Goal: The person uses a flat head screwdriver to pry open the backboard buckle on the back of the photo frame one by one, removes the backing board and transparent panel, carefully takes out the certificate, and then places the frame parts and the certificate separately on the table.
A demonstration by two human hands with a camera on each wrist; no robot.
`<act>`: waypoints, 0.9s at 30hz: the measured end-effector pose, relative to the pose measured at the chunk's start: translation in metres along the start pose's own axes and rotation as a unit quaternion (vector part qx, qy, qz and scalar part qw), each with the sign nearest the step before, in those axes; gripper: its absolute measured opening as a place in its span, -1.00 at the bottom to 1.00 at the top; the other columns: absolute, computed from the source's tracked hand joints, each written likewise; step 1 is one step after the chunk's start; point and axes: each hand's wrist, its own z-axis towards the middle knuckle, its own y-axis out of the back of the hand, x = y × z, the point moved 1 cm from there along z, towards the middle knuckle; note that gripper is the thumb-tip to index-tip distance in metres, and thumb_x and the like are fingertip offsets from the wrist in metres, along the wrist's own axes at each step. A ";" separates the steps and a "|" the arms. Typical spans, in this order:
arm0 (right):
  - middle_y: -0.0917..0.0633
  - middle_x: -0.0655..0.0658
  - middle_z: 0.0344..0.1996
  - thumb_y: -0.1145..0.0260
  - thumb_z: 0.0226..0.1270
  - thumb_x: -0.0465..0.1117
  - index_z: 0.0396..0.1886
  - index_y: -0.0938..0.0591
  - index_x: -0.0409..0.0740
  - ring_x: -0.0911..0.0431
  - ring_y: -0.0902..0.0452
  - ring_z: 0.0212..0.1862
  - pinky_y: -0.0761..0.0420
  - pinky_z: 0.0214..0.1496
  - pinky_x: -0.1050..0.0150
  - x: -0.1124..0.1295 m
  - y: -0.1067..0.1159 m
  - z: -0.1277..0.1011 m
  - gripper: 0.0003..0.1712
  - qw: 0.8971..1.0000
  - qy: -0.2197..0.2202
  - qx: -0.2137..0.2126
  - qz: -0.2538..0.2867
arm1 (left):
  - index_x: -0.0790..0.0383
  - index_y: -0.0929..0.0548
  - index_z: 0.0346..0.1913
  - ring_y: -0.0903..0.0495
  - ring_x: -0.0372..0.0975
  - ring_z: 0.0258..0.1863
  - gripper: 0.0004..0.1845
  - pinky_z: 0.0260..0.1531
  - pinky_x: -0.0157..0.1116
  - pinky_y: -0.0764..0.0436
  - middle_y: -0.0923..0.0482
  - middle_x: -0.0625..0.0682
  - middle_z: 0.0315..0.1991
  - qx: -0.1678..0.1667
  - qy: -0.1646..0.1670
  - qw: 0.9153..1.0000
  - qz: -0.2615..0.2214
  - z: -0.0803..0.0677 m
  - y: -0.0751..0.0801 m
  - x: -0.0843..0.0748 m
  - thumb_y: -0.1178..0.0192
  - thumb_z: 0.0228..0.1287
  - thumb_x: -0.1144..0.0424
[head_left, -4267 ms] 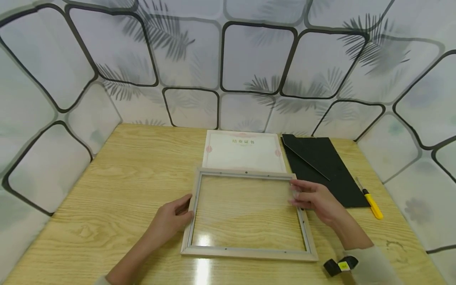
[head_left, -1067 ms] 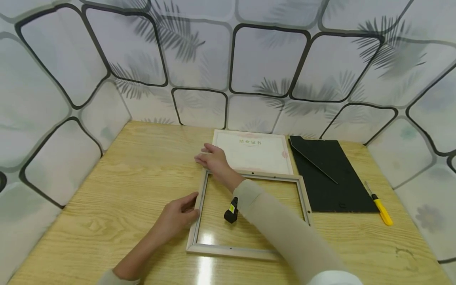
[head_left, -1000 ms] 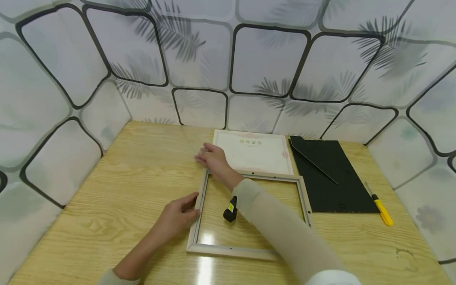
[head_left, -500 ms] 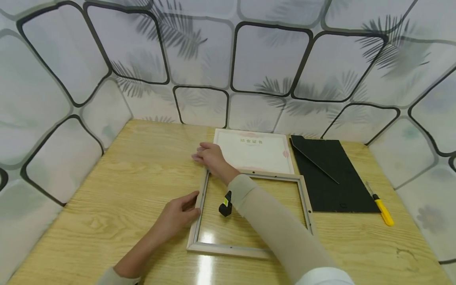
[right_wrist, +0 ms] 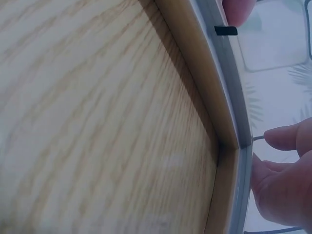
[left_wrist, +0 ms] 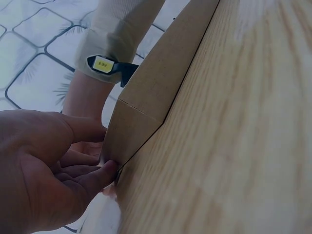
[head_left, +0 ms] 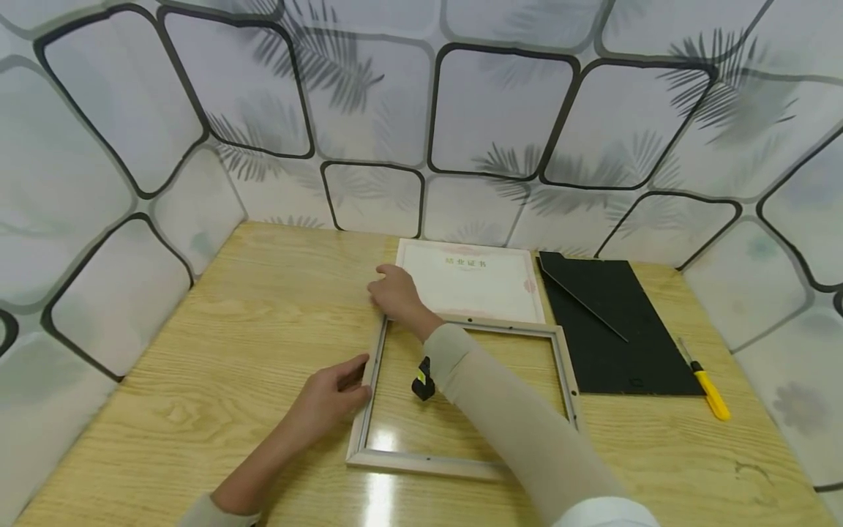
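A pale wooden picture frame (head_left: pixel 563 366) lies flat on the table, and a cream certificate (head_left: pixel 474 282) lies just behind it. My left hand (head_left: pixel 332 391) grips the frame's left rail, thumb on top and fingers against the outer edge (left_wrist: pixel 146 107). My right hand (head_left: pixel 394 293) reaches across to the frame's far left corner (right_wrist: pixel 226 146). Its fingers (right_wrist: pixel 280 190) curl there and appear to pinch the certificate's near left corner. The right forearm in a beige sleeve (head_left: pixel 500 410) crosses over the frame.
A black backing board (head_left: pixel 612 322) lies right of the certificate, and a yellow-handled tool (head_left: pixel 710 386) lies beside it near the right wall. Patterned panels (head_left: pixel 369 110) enclose the wooden table (head_left: pixel 250 322) on three sides.
My right hand left the frame's right rail and crossed to its far left corner. In the last half second its outstretched fingers curled in. The left hand stayed on the left rail.
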 end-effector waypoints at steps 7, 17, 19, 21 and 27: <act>-0.74 -0.20 -0.01 -0.22 0.50 -0.15 0.45 -0.41 -0.25 0.07 -0.71 -0.13 -0.71 -0.11 0.23 -0.008 0.008 -0.006 -0.40 0.998 -0.013 0.001 0.066 | 0.32 -0.37 0.46 -0.56 0.03 0.28 -0.38 0.12 -0.33 -0.66 -0.45 0.30 0.36 0.007 0.008 1.000 -0.009 0.000 -0.001 0.000 -0.26 0.39 0.29; -0.69 -0.28 0.09 -0.29 0.47 -0.17 0.45 -0.40 -0.29 -0.08 -0.72 0.05 -0.74 0.06 0.15 -0.015 0.025 -0.015 -0.37 0.985 -0.026 0.002 0.168 | 0.36 -0.35 0.47 -0.51 0.06 0.32 -0.37 0.14 -0.33 -0.64 -0.41 0.32 0.38 0.019 0.001 1.000 -0.012 0.005 -0.004 -0.002 -0.24 0.39 0.33; -0.68 -0.29 0.09 -0.29 0.47 -0.18 0.45 -0.40 -0.30 -0.10 -0.72 0.06 -0.74 0.08 0.16 -0.016 0.028 -0.018 -0.37 0.985 -0.022 0.003 0.173 | 0.37 -0.35 0.47 -0.53 0.07 0.30 -0.37 0.14 -0.31 -0.64 -0.42 0.34 0.37 0.021 -0.002 1.000 -0.010 0.006 -0.003 -0.002 -0.24 0.40 0.32; -0.68 -0.29 0.09 -0.28 0.48 -0.16 0.45 -0.40 -0.29 -0.11 -0.72 0.05 -0.74 0.08 0.16 -0.016 0.031 -0.021 -0.37 0.987 -0.011 0.001 0.161 | 0.36 -0.34 0.47 -0.54 0.06 0.30 -0.37 0.16 -0.28 -0.64 -0.43 0.33 0.37 0.025 -0.004 1.000 -0.007 0.006 -0.002 -0.002 -0.24 0.41 0.29; -0.66 -0.23 0.13 -0.21 0.52 -0.08 0.44 -0.45 -0.17 -0.10 -0.70 0.02 -0.75 0.03 0.17 -0.013 0.043 -0.045 -0.43 0.996 0.047 0.014 0.072 | 0.30 -0.39 0.46 -0.58 0.00 0.25 -0.42 0.19 -0.13 -0.65 -0.54 0.20 0.31 -0.004 0.008 0.999 0.036 0.001 0.006 0.002 -0.18 0.48 0.16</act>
